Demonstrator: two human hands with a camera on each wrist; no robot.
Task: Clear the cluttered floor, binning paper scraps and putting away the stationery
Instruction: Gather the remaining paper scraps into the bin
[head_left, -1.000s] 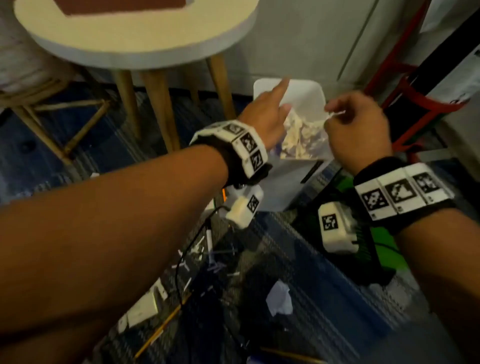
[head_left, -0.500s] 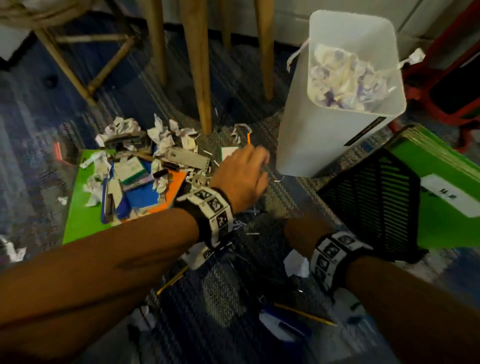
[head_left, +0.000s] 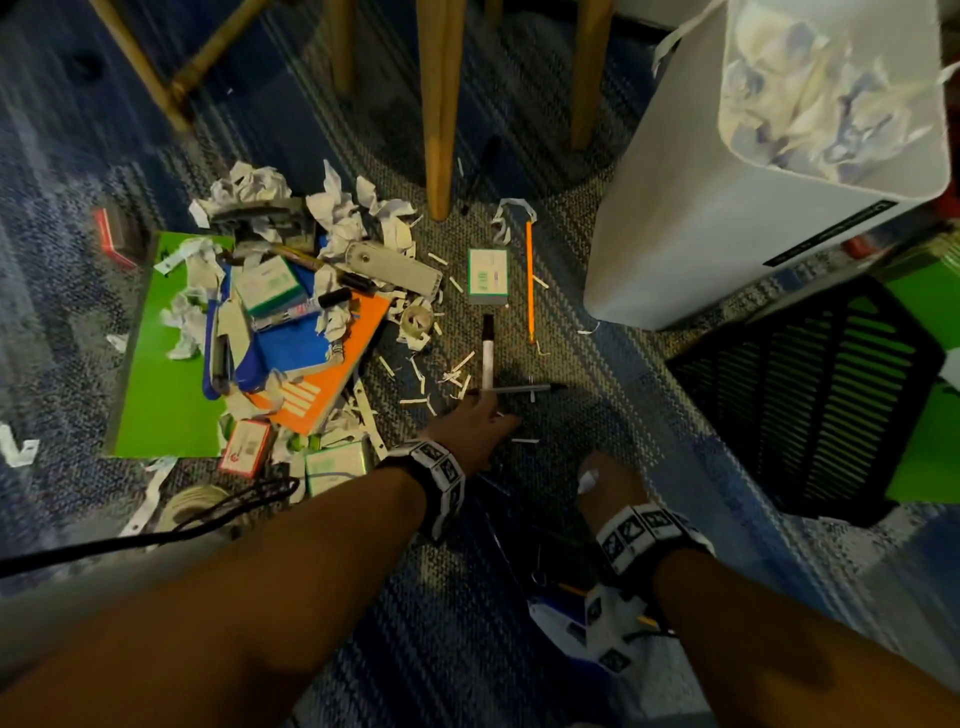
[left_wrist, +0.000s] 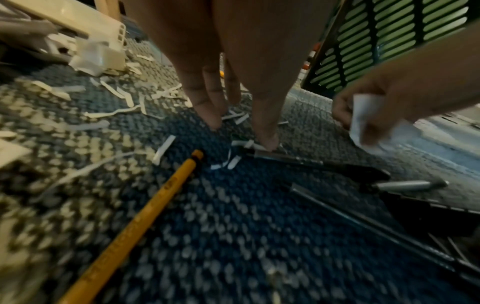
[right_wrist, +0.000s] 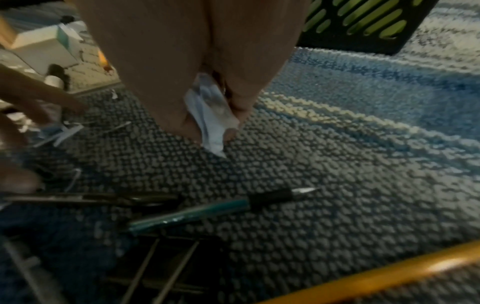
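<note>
Carpet (head_left: 597, 322) is lying under both hands. The right hand (head_left: 605, 480), nearest, is pinching a white paper scrap (right_wrist: 210, 121) between curled fingers just above the floor. The left hand (head_left: 475, 423) is reaching with straight fingers, fingertips (left_wrist: 267, 142) touching thin paper strips (left_wrist: 235, 160) beside a dark pen (head_left: 519, 388). Beyond it a marker (head_left: 487, 351) and an orange pencil (head_left: 530, 280) are lying, with heaped stationery and crumpled paper on a green folder (head_left: 156, 395) to the left. Farther right a black basket (head_left: 810, 400) and a white bin (head_left: 727, 208) holding crumpled paper are standing
</note>
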